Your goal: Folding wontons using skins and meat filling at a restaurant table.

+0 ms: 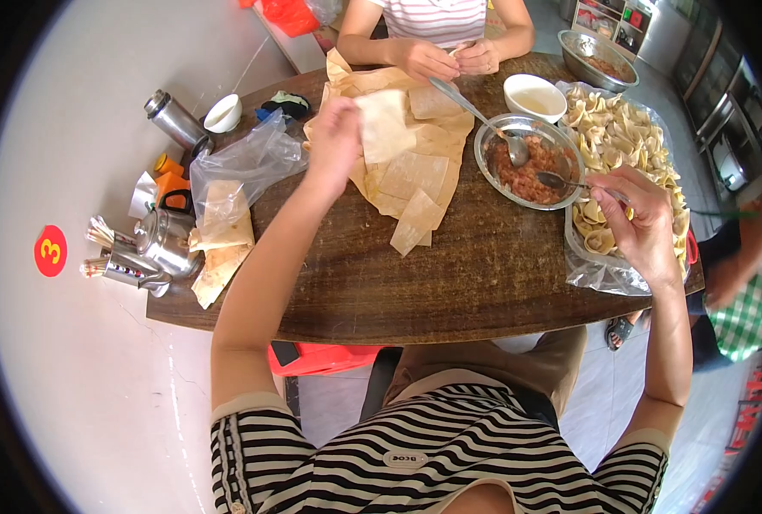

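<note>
My left hand is shut on a square wonton wrapper, held above a crumpled sheet of brown paper. More thin wrappers lie loose on that paper. My right hand grips the handle of a small spoon, whose bowl rests at the minced meat filling. A metal bowl contains the filling, and a larger spoon leans in it. Just under and beyond my right hand, a tray of folded wontons sits on clear plastic.
Across the table, another person's hands pinch a small piece. A white bowl and a second metal bowl stand at the back right. Left are a metal kettle, a thermos and a plastic bag. Someone stands at right.
</note>
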`<state>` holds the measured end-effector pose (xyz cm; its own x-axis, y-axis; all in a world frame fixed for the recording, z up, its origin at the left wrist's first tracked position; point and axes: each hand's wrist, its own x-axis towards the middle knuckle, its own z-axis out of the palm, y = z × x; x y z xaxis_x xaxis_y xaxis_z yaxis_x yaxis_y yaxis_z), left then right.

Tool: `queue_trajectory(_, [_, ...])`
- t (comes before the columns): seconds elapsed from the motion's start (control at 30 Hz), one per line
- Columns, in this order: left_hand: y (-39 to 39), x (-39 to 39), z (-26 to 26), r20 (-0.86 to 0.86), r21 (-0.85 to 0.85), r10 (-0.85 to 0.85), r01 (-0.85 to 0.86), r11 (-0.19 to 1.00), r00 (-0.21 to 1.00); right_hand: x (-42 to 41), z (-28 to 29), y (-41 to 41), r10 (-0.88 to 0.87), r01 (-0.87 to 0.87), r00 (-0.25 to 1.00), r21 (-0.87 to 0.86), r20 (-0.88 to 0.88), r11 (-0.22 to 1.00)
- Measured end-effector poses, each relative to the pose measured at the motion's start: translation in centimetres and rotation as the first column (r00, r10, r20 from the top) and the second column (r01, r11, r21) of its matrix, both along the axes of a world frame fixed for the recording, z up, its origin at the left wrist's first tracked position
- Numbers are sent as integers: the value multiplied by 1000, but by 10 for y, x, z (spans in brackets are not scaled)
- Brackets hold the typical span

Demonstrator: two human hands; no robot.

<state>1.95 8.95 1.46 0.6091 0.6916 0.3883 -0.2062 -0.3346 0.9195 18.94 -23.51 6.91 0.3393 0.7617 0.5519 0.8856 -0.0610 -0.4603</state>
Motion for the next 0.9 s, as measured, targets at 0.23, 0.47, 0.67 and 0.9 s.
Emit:
queue_trajectory(0.23, [17,-14,-15,538,-562,-410,676,477,736,4,1,-1,-11,10,999,33,45,999])
queue_trajectory(0.47, [-42,-10,13,274,-698,-122,284,658,954,14,-14,11,89,-94,994,87,58,992])
queue_trajectory(0.67, [-75,-10,19,407,-721,-359,537,438,840,18,-23,6,149,-119,949,123,-279,985])
queue_trajectory(0.9, [-87,-4,5,216,-703,-277,346,621,936,26,-24,6,161,-161,986,-12,52,987])
